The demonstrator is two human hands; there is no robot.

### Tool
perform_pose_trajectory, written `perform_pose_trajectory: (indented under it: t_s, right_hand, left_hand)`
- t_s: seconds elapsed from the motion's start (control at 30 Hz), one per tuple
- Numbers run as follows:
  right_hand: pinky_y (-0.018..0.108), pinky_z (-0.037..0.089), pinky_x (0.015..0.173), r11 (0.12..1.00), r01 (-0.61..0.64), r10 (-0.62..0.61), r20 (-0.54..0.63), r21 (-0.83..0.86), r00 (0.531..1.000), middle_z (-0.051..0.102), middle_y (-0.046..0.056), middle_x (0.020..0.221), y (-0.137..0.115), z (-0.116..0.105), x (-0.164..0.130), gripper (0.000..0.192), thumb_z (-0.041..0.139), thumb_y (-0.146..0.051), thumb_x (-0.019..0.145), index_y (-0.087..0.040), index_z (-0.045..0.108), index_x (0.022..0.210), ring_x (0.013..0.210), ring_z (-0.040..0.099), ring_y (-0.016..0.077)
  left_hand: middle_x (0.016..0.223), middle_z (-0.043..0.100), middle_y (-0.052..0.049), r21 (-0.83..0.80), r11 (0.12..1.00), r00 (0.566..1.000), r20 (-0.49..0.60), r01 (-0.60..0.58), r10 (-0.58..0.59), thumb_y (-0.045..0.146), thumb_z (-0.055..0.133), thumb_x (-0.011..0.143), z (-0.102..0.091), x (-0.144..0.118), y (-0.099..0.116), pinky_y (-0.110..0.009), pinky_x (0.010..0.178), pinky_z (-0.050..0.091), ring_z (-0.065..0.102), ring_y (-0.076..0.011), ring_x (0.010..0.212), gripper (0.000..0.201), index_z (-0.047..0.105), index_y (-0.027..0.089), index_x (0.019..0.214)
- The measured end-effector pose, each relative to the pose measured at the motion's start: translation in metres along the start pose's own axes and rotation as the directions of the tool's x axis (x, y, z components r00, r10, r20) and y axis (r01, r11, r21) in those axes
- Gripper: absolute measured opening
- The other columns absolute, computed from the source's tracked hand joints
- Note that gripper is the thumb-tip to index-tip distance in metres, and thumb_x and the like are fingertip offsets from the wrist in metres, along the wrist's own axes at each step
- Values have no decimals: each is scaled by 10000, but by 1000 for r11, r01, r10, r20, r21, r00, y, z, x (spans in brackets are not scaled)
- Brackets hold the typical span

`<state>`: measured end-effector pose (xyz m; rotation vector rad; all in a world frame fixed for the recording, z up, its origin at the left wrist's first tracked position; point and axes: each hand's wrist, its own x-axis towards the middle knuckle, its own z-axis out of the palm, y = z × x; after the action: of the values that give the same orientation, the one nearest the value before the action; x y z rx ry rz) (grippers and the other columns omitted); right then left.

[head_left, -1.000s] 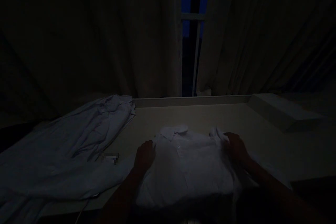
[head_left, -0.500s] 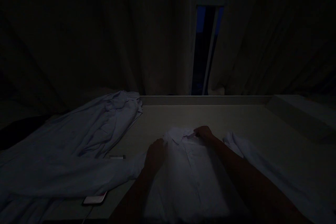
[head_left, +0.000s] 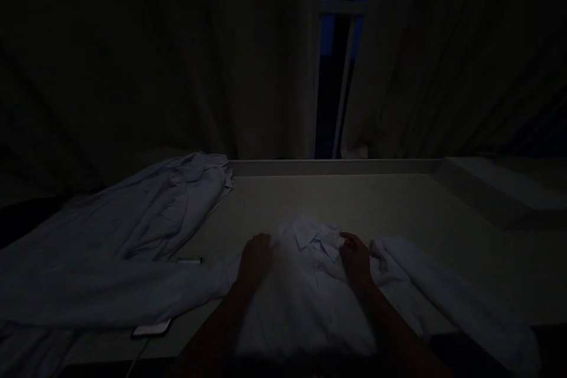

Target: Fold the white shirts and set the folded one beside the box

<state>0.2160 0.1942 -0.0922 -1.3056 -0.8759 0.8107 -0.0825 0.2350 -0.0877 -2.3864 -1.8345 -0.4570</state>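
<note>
In very dim light a white collared shirt [head_left: 310, 301] lies front up on a pale table [head_left: 354, 201], its collar pointing away from me. My left hand [head_left: 254, 260] rests on the shirt's left shoulder beside the collar. My right hand [head_left: 355, 260] lies on the right shoulder, fingers near the collar's edge. The shirt's right sleeve [head_left: 447, 295] trails out toward the lower right. Whether either hand pinches the cloth is too dark to tell.
A second pale garment [head_left: 133, 236] is spread over the table's left side. A phone [head_left: 150, 328] lies by the near left edge, and a small dark object [head_left: 190, 260] sits beside the garment. Curtains hang behind, with a narrow window gap [head_left: 339, 53]. A raised ledge [head_left: 496, 189] stands at right.
My right hand moved from the shirt's right edge to the collar, then back down onto the right shoulder. The right sleeve now lies unfolded to the right. The left hand has barely moved.
</note>
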Motion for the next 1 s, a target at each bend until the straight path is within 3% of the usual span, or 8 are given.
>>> perform_pose_trajectory:
  t_s: [0.2,0.33,0.4,0.5,0.57,0.67,0.83,1.0]
  right_hand:
    - [245,354,454,996,24,-23,14,-90,1000,528,-36,483,-8,7,0,500,478,-422,815,-100,616,1172,430,462,140]
    - [267,422,563,942,168,-168,25,-291,985,671,53,757,-5,16,-3,471,479,-363,799,-134,632,1181,596,560,165]
    - [278,437,616,920,197,-198,32,-339,980,689,71,873,-2,20,-6,446,448,-347,817,-171,631,1183,671,584,179]
    - [284,434,643,908,222,-218,51,-355,975,689,62,925,4,24,-7,408,417,-321,826,-215,629,1159,699,592,185]
    - [274,416,609,914,214,-212,44,-345,976,674,39,837,6,24,-6,389,425,-292,794,-217,623,1120,645,571,178]
    - [255,385,563,932,199,-201,24,-304,979,582,-18,664,7,22,-4,384,463,-280,751,-202,585,1106,571,514,161]
    - [258,396,603,962,142,-174,-125,-231,977,563,-18,681,5,17,-1,345,437,-366,852,-190,538,1130,631,533,168]
    - [278,439,673,981,78,-106,-153,-176,983,651,38,789,4,14,4,352,436,-445,878,-191,572,1081,735,602,185]
  left_hand:
    - [1191,598,-164,-117,989,968,-222,95,-119,316,468,877,-6,-9,9,-438,948,406,548,-292,1103,394,519,130,1220]
    - [1355,520,-169,-147,987,935,-339,56,-104,398,439,915,-21,12,33,-490,1097,266,426,-305,1288,469,493,132,1297]
    - [1357,530,-152,-204,978,965,-261,-30,-25,375,405,933,-27,27,55,-470,1113,241,420,-287,1296,431,532,143,1273]
    - [1172,647,-130,-377,921,995,-6,-94,99,351,349,951,-26,47,91,-409,1032,330,534,-252,1149,378,651,176,1095]
    - [994,698,-110,-450,890,984,109,-77,140,381,340,953,-18,57,114,-370,933,387,595,-236,1010,400,697,200,928]
    - [788,703,-91,-494,868,972,181,-40,148,464,407,915,-4,68,138,-341,820,407,628,-231,876,427,702,214,734]
    - [643,669,-47,-577,815,955,268,54,127,442,589,764,12,68,150,-318,725,404,624,-210,719,301,680,189,627]
    - [823,710,-25,-719,687,963,246,104,112,406,513,795,15,49,144,-270,694,440,628,-180,776,312,715,177,859]
